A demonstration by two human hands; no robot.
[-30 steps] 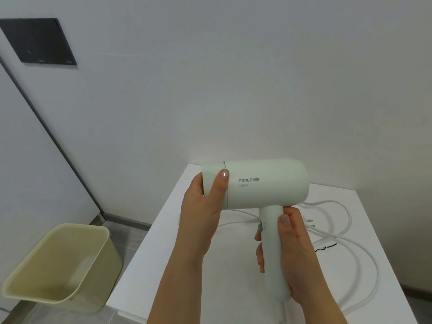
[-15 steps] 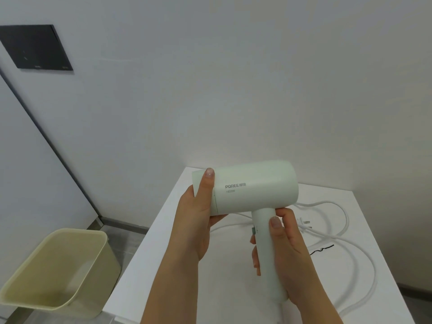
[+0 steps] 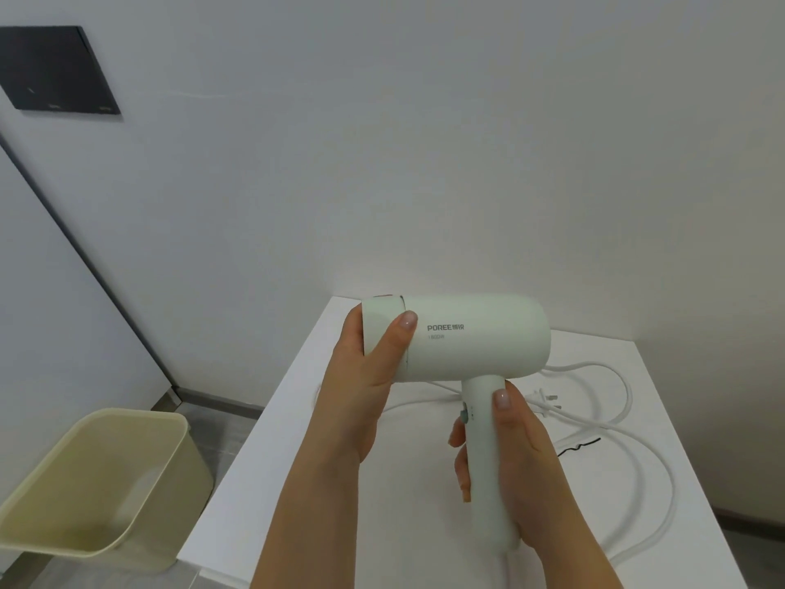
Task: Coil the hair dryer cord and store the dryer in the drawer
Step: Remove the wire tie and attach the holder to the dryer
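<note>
Head view: the pale green plastic hair dryer lies a bit more level than half a second ago and has slid a little to the right; both hands hold it as before; the left hand grips the front end, with the thumb lying across the side; the right hand is curled round the handle, with the thumb near the top; the dryer is up in the air over the white counter; its long white cord lies in loose loops on the counter, with the white plug just behind the right hand.
</note>
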